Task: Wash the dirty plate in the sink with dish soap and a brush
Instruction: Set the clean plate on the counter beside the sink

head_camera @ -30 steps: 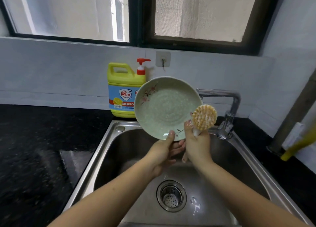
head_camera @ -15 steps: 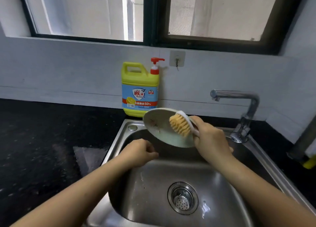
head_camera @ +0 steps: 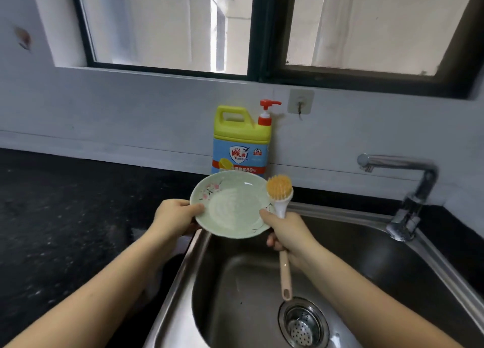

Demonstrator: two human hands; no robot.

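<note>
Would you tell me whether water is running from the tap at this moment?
No, no stream falls from the spout of the tap, and the sink below it shows no falling water.

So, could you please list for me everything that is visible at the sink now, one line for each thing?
sink: 1, steel, lower right
drain strainer: 1, steel, in the sink's floor
faucet: 1, chrome, at the sink's right rear
countertop: 1, black, left of and behind the sink
dish soap bottle: 1, yellow, blue label, red pump, on the countertop behind the plate
plate: 1, pale green with pink blossoms, held over the sink's left rim
dish brush: 1, orange bristles, white head, beige handle, upright at the plate's right edge
wall hook: 1, pale, right of the bottle's pump
window: 1, dark frame, top
left hand: pinches the plate's left rim
right hand: grips the dish brush handle
</note>
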